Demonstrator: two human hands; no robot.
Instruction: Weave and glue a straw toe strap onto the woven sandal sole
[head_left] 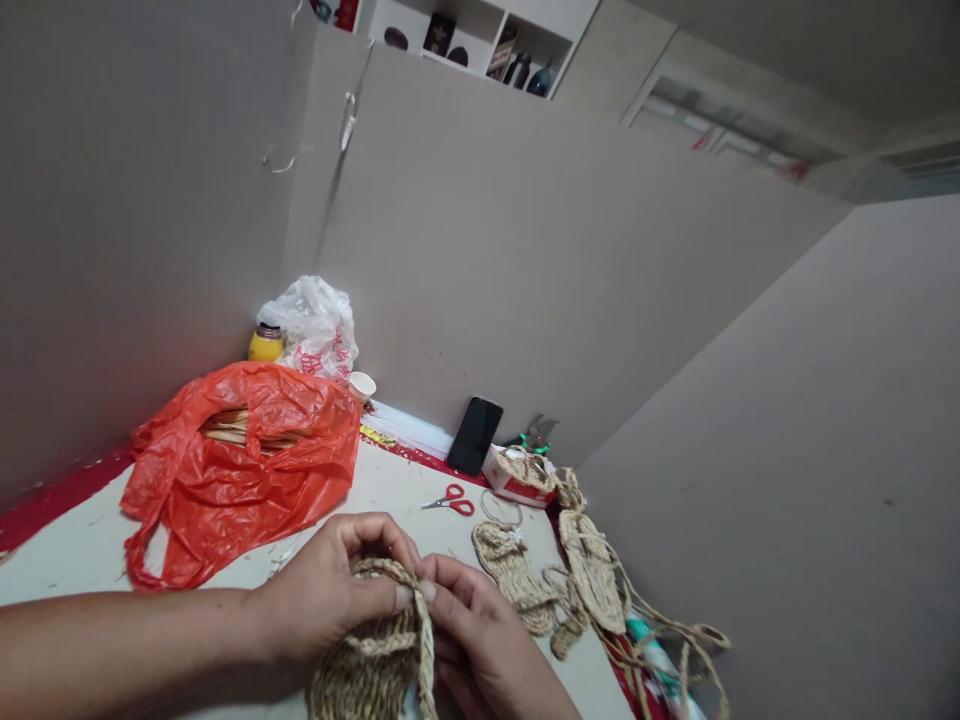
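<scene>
Head view: a woven straw sandal point(375, 660) is pinched at its strap between the left hand point(330, 590) and right hand point(480, 640), both grips clamped on it. Beyond the grip, red scissors point(452, 499) lie on the bench point(75, 550).

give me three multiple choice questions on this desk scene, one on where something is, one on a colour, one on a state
1. Where do the scissors lie?
A. inside the orange bag
B. on the table between the orange bag and the phone
C. on the shelf

2. What colour are the scissor handles?
A. red
B. blue
C. black

3. How is the woven straw piece held?
A. lying untouched on the table
B. hanging from the wall
C. pinched by both hands

Answers:
1 B, they lie flat on the table, right of the orange bag and below the phone.
2 A, both loops are red.
3 C, the left hand and right hand meet on its braided strap.
</scene>
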